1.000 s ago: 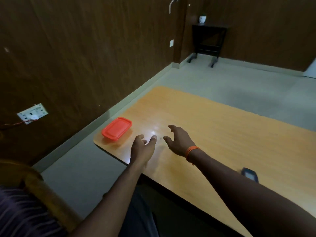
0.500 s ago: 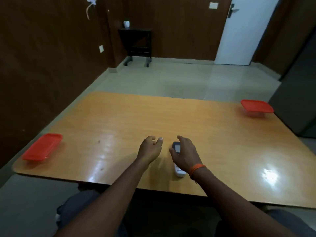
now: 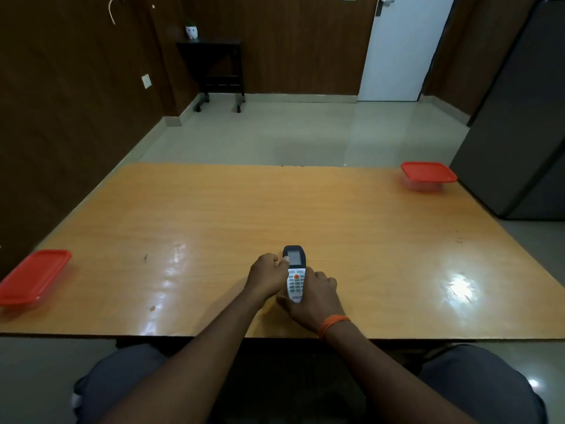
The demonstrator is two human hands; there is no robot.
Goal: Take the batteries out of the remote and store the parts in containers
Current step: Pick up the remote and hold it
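Centrally, near the near edge of the wooden table (image 3: 214,215), the remote (image 3: 296,273) is seen lying lengthwise, dark display end pointed toward the far edge and white keypad end toward the person. It is flanked by both hands. The left hand (image 3: 266,278) is curled beside its left side, and the thumb tip is pressed against the left edge of the dark display section; the other fingers are folded loosely and nothing is enclosed by them. The right hand (image 3: 315,302) is wrapped around the lower right side, its knuckles raised beside the keypad and its thumb laid under the bottom end, so the lower body is gripped. An orange band (image 3: 334,322) is worn on the right wrist. A red-lidded container (image 3: 33,276) is placed at the near left corner, and a second red-lidded container (image 3: 428,175) at the far right corner, both well apart from the hands.
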